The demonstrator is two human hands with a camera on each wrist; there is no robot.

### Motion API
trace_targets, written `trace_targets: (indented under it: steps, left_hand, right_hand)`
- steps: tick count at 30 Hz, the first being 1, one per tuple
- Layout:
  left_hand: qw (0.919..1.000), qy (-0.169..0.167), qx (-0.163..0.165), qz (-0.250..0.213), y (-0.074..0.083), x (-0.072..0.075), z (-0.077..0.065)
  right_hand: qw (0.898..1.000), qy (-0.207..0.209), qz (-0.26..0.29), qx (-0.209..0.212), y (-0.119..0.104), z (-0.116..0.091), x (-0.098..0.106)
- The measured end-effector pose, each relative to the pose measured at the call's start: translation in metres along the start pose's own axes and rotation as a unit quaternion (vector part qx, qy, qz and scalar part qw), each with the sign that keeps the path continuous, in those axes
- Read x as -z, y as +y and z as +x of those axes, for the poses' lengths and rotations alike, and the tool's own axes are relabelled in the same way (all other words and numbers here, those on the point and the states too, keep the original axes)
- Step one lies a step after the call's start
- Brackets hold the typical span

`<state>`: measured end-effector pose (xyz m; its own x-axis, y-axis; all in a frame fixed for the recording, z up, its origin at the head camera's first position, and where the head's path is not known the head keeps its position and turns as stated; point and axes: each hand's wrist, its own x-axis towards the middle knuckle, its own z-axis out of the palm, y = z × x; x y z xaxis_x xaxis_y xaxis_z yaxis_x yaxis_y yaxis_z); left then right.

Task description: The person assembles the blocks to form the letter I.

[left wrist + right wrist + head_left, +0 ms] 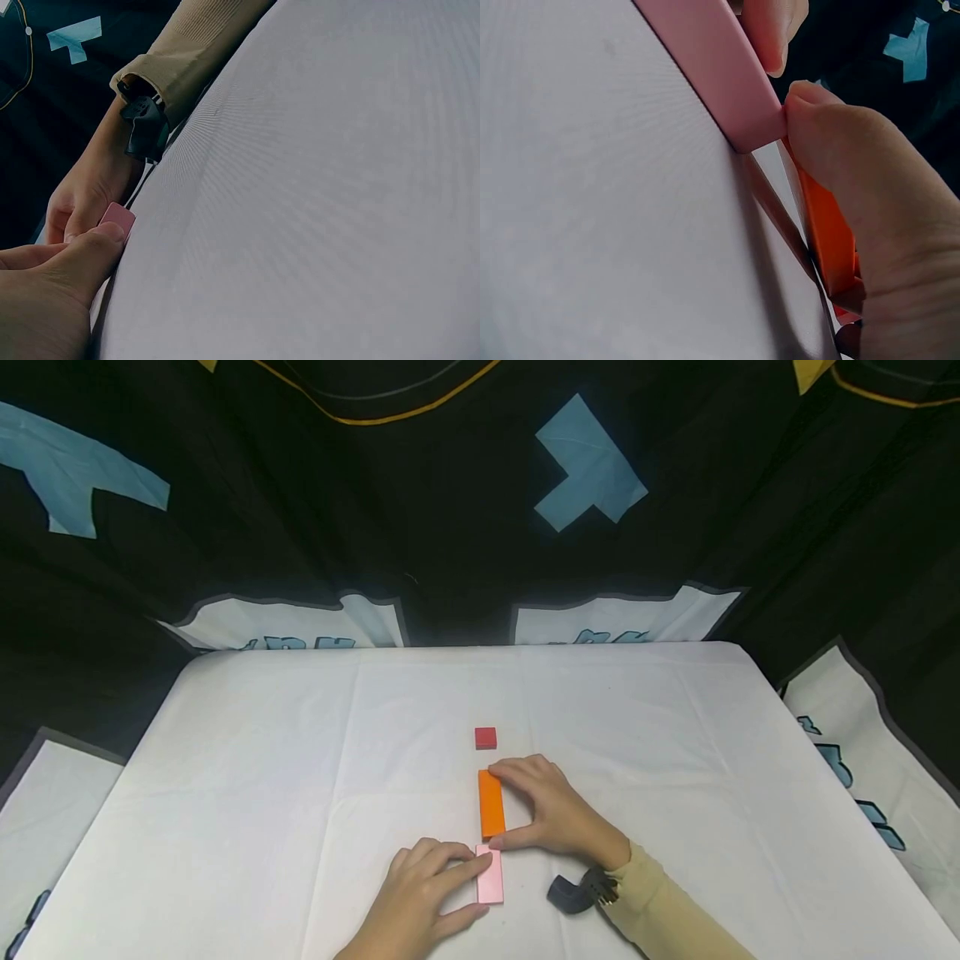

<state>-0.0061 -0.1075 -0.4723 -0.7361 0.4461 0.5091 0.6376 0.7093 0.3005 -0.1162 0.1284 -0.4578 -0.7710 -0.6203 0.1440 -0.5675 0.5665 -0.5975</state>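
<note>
On the white cloth, a pink rectangular block point(491, 885) lies lengthwise toward the person. My left hand point(416, 897) pinches it, index fingertip near its far end and thumb at its near end. An orange block point(491, 806) lies just beyond, nearly in line with the pink one. My right hand point(555, 810) spans the orange block, index finger at the far end and thumb at the near end, by the narrow gap to the pink block. Farther back sits a small red block point(486, 738), apart from both hands. The right wrist view shows the thumb right beside the pink block's end point(757, 127).
White cloth covers the table point(225, 777), whose far edge meets a dark curtain point(450, 527) with blue and white patches. A black wrist device point(573, 893) hangs beside the right sleeve point(667, 910), low over the cloth.
</note>
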Motion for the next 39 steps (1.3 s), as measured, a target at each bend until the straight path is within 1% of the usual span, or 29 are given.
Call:
trace_targets:
  steps: [10,24,31,39]
  left_hand:
    - [1.0,0.001,0.001,-0.003,0.0006,0.0006,-0.0001]
    - [0.9999,0.002,-0.009,0.008,-0.0017,-0.0021,-0.0006]
    - [0.9998,0.016,-0.015,0.004,-0.0019,-0.003,-0.0011]
    - [0.9997,0.022,-0.014,0.003,-0.0012,-0.0025,-0.0006]
  right_hand:
    - [1.0,-0.014,-0.001,-0.009,0.0001,-0.001,0.0]
    - [1.0,-0.013,-0.003,-0.006,0.0017,-0.0023,-0.001]
    - [1.0,-0.012,-0.002,-0.002,0.0029,-0.0033,-0.0009]
    - [1.0,-0.013,-0.001,0.005,0.0035,-0.0038,-0.0003]
